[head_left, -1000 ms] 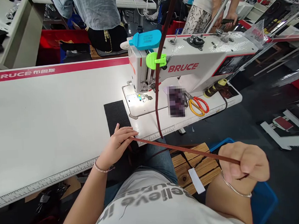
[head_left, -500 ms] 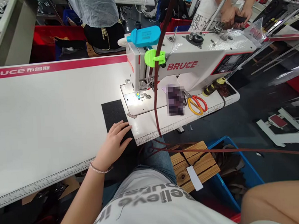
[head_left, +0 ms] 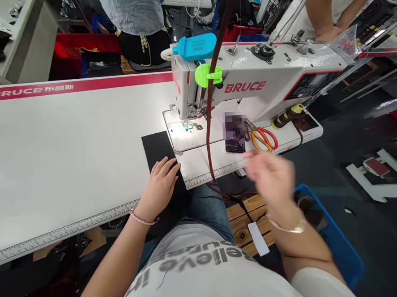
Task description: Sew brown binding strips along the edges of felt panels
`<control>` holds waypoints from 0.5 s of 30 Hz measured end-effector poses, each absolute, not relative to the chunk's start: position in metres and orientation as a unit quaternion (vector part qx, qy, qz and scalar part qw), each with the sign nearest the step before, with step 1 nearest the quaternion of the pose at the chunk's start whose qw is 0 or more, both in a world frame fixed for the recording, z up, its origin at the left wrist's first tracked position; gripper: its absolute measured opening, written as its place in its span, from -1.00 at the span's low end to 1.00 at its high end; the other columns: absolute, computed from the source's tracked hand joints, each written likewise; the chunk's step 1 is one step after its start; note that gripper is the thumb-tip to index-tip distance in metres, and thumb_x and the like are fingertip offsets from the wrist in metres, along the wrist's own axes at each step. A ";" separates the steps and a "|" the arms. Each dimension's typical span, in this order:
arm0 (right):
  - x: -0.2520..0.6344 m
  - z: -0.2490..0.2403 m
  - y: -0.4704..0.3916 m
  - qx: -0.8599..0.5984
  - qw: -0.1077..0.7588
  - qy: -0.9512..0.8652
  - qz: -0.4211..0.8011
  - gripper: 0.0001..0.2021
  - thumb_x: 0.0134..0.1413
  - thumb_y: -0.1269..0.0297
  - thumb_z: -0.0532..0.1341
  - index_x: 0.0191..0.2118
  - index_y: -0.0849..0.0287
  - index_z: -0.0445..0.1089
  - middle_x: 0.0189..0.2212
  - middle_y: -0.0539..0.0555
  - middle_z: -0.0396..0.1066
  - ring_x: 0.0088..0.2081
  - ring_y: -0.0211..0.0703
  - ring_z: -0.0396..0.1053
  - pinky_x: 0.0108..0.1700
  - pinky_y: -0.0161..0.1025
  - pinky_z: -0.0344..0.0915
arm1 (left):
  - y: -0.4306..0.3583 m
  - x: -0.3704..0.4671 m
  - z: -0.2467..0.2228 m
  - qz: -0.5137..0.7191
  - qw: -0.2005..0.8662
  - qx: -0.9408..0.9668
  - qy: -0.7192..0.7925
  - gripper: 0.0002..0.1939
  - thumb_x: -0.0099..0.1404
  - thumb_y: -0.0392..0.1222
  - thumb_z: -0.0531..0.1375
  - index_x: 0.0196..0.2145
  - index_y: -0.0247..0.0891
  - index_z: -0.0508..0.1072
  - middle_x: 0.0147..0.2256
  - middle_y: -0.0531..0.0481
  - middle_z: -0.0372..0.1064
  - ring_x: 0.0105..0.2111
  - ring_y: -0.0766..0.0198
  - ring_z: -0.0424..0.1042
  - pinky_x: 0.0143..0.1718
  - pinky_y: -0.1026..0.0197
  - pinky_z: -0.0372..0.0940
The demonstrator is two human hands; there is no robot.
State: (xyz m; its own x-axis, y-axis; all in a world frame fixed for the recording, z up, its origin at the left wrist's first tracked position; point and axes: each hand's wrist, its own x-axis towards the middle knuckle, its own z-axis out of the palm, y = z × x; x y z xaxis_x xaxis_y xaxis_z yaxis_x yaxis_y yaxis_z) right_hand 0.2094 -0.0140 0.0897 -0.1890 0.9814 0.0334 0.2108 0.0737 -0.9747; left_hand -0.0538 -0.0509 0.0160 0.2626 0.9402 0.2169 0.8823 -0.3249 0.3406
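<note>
My left hand (head_left: 160, 186) lies flat with fingers stretched on a black piece of fabric (head_left: 157, 146), which hangs over the table's front edge toward my lap. My right hand (head_left: 270, 173), smeared by motion, hovers off the front edge near a phone (head_left: 234, 145) and scissors (head_left: 264, 140) with orange and yellow handles. Whether its fingers hold anything is unclear. A long dark-red strip (head_left: 210, 130) hangs in front of the sewing machine (head_left: 281, 78) and passes over the table edge. The machine's needle area is lit.
A thread spool (head_left: 287, 116) lies right of the scissors. Below the table are a wooden stool (head_left: 243, 222) with a white tag (head_left: 258, 239) and a blue crate (head_left: 346, 251). Another person's arms (head_left: 325, 19) show behind the machine; a second person (head_left: 136, 13) is at the back.
My right hand has come into view from the lower right, up to near the phone and scissors. The strip's stretch toward the right no longer shows. My left hand stays on the fabric.
</note>
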 end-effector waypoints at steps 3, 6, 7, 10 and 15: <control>0.153 0.061 -0.003 -0.397 0.401 -0.521 0.641 -0.67 0.18 -0.02 0.17 -0.27 0.16 0.48 -0.65 -0.10 0.10 -0.66 -0.40 0.00 -0.63 -0.36 -0.04 | -0.051 -0.053 0.020 0.198 0.084 0.791 0.572 -0.61 0.39 -0.23 0.05 0.15 -0.33 0.26 0.13 -0.21 0.23 0.19 -0.01 0.13 0.20 -0.13 0.18; 0.109 0.041 0.005 -0.376 0.380 -0.416 0.735 -0.64 0.05 -0.05 0.26 -0.29 0.19 0.46 -0.64 -0.14 0.07 -0.68 -0.45 -0.04 -0.67 -0.41 -0.12 | -0.050 -0.056 0.023 0.211 0.090 0.782 0.579 -0.57 0.34 -0.14 0.15 0.12 -0.30 0.27 0.09 -0.21 0.26 0.15 -0.03 0.18 0.15 -0.14 0.24; 0.102 0.037 0.008 -0.378 0.376 -0.400 0.745 -0.64 0.01 -0.05 0.28 -0.28 0.19 0.46 -0.63 -0.14 0.09 -0.68 -0.46 -0.03 -0.68 -0.42 -0.12 | -0.050 -0.057 0.023 0.217 0.091 0.779 0.581 -0.59 0.33 -0.14 0.16 0.10 -0.29 0.29 0.07 -0.21 0.26 0.17 -0.05 0.16 0.16 -0.15 0.23; 0.096 0.035 0.013 -0.389 0.375 -0.399 0.741 -0.64 -0.01 -0.03 0.30 -0.25 0.19 0.46 -0.62 -0.13 0.17 -0.68 -0.45 0.03 -0.68 -0.43 -0.04 | -0.048 -0.058 0.021 0.229 0.091 0.775 0.582 -0.69 0.35 -0.19 0.12 0.03 -0.30 0.33 0.01 -0.21 0.27 0.21 -0.06 0.11 0.20 -0.19 0.17; 0.103 0.033 0.022 -0.411 0.370 -0.471 0.687 -0.67 0.06 0.03 0.24 -0.15 0.16 0.41 -0.58 -0.08 0.36 -0.66 -0.39 0.20 -0.63 -0.41 0.15 | -0.042 -0.046 0.019 0.224 0.085 0.779 0.579 -0.73 0.34 -0.23 0.13 -0.02 -0.35 0.33 -0.02 -0.20 0.26 0.17 -0.05 0.14 0.20 -0.13 0.17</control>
State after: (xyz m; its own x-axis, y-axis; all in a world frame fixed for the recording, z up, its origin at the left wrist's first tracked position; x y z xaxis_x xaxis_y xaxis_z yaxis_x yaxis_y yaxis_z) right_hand 0.1033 0.0219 0.0331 -0.3890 0.8955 -0.2163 -0.1208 -0.2823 -0.9517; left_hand -0.0461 -0.0425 0.0193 0.2285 0.9407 0.2506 0.8640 -0.3146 0.3931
